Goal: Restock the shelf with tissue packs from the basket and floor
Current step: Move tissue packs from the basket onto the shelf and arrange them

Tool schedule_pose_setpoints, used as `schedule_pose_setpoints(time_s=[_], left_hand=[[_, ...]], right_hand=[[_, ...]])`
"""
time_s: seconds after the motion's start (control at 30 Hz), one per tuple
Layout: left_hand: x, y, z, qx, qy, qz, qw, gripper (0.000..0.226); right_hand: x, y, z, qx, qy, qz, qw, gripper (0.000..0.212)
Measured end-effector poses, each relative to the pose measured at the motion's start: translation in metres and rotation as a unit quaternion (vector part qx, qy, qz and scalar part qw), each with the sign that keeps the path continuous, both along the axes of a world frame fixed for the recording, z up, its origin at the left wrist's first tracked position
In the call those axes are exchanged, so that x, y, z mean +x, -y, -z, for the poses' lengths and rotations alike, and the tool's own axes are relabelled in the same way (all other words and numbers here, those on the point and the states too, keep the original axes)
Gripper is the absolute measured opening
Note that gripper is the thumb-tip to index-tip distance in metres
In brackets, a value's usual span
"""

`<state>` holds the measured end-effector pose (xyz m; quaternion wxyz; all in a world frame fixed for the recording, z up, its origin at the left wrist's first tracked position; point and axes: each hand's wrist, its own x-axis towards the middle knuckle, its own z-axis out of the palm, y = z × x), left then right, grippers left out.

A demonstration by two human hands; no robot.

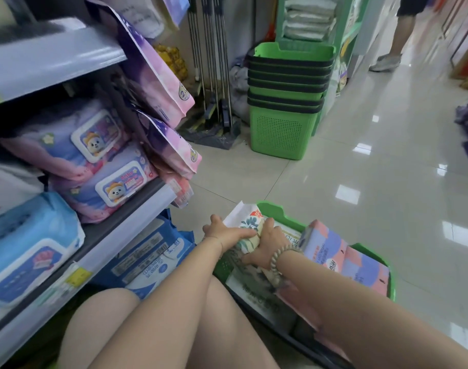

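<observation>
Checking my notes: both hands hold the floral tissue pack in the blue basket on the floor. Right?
Not quite: the basket is green, not blue. The head view shows the left hand and right hand holding the floral tissue pack in it, on the floor.

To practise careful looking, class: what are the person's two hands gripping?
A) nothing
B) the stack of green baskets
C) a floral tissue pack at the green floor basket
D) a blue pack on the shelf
C: the left hand and right hand both grip the floral tissue pack at the green floor basket.
</observation>
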<state>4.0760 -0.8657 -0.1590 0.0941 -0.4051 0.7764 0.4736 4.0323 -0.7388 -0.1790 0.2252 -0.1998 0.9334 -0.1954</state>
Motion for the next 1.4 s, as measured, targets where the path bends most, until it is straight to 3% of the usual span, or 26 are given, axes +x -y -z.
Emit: schedule_pose_setpoints(time_s=[0.1,0.27,0.4,0.47,0.53,0.6,0.77,0.87,1.1,1.2,1.4], left_hand=[[0.006,0.009,-0.014,-0.007,-0.052,-0.013,0.999,0.100],[0.019,0.027,-0.039,0.015,-0.136,-0.065,0.989,0.089],[0.031,0.035,-0.060,0.039,-0.188,-0.125,0.973,0.093],[0.036,0.039,-0.070,0.057,-0.206,-0.137,0.967,0.081],[0.043,0.043,-0.080,0.088,-0.227,-0.149,0.958,0.071],[0.049,0.047,-0.086,0.117,-0.236,-0.160,0.951,0.079],[0.070,0.061,-0.104,0.157,-0.259,-0.159,0.940,0.057],[0.085,0.066,-0.115,0.147,-0.284,-0.170,0.932,0.046],[0.117,0.076,-0.144,0.122,-0.336,-0.154,0.921,0.046],[0.134,0.080,-0.158,0.078,-0.336,-0.119,0.931,0.060],[0.164,0.083,-0.197,-0.040,-0.348,-0.042,0.936,0.040]], right_hand=[[0.003,0.001,-0.012,-0.020,-0.029,-0.016,0.999,0.085],[0.000,0.007,-0.037,-0.065,-0.104,-0.054,0.991,0.103],[-0.005,0.006,-0.054,-0.106,-0.134,-0.070,0.983,0.122],[-0.006,0.002,-0.060,-0.114,-0.150,-0.083,0.979,0.126],[-0.005,-0.003,-0.068,-0.104,-0.172,-0.092,0.975,0.127],[-0.003,-0.004,-0.075,-0.094,-0.200,-0.114,0.969,0.125],[0.006,-0.003,-0.096,-0.089,-0.258,-0.168,0.947,0.121],[0.014,0.001,-0.108,-0.071,-0.302,-0.208,0.928,0.115],[0.031,0.015,-0.145,-0.079,-0.405,-0.246,0.877,0.109],[0.036,0.018,-0.167,-0.098,-0.451,-0.254,0.850,0.107],[0.043,0.024,-0.213,-0.174,-0.520,-0.279,0.789,0.097]])
